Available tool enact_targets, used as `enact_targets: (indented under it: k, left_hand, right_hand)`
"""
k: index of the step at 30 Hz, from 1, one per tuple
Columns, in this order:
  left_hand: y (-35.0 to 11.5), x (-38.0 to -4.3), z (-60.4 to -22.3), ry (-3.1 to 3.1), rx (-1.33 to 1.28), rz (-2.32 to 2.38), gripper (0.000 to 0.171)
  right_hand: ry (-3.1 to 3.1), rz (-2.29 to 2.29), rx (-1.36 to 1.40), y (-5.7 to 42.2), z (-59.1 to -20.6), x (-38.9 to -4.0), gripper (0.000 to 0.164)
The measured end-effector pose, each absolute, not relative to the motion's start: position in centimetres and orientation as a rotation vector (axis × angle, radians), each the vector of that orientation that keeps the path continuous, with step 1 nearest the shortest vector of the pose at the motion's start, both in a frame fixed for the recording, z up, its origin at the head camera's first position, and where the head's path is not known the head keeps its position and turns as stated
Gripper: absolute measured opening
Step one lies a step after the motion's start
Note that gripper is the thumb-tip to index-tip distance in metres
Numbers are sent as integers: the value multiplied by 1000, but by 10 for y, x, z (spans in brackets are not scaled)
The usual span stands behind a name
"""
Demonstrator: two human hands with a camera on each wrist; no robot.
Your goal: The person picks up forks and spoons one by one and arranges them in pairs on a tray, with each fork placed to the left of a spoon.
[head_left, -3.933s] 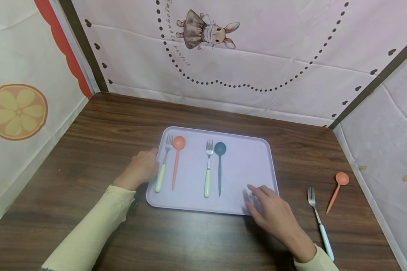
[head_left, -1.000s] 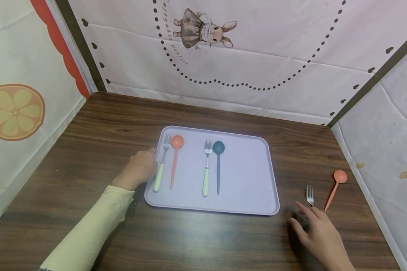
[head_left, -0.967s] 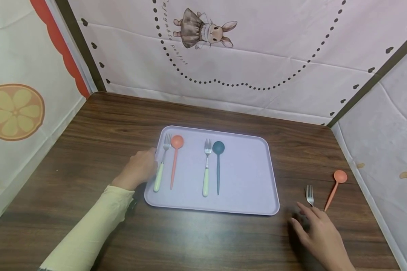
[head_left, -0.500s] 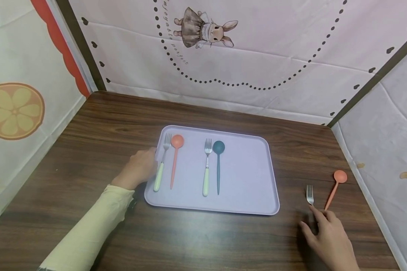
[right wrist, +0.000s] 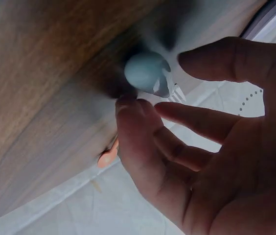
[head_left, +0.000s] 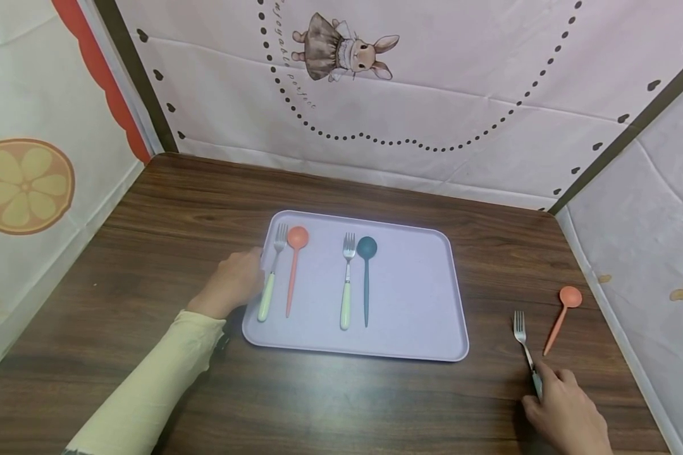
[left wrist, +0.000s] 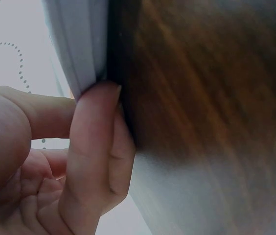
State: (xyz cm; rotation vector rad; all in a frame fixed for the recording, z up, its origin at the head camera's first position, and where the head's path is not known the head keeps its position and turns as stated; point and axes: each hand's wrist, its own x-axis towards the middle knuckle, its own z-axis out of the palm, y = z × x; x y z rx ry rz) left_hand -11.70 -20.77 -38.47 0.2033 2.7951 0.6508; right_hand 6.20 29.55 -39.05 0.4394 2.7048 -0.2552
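Observation:
My left hand (head_left: 233,284) pinches the left rim of a pale lilac tray (head_left: 415,291); in the left wrist view its thumb and fingers meet on the tray edge (left wrist: 81,44). On the tray lie two forks with pale green handles, the left fork (head_left: 267,297) and the middle fork (head_left: 346,303), plus an orange spoon (head_left: 294,272) and a dark teal spoon (head_left: 367,278). My right hand (head_left: 569,407) is over the pale blue handle of a third fork (head_left: 520,332) on the table. In the right wrist view, the thumb stands apart from the handle (right wrist: 147,73), with fingertips close to its other side.
A second orange spoon (head_left: 563,316) lies to the right of the loose fork, near the right wall. Printed fabric walls (head_left: 461,82) border the brown wooden table (head_left: 341,404) at the back and both sides.
My right hand has moved from over the tray's right corner to the fork on the right, then down along it towards the handle. The left hand keeps its hold on the tray.

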Motion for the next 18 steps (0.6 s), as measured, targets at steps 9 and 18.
enact_targets:
  k: [9, 18]
  left_hand:
    - [-208, -117, -385, 2800, 206, 659, 30]
    - [-208, -117, -385, 2796, 202, 660, 31]
  right_hand:
    - [2775, -277, 306, 295, -392, 61, 62]
    - [2815, -334, 253, 292, -389, 57, 58]
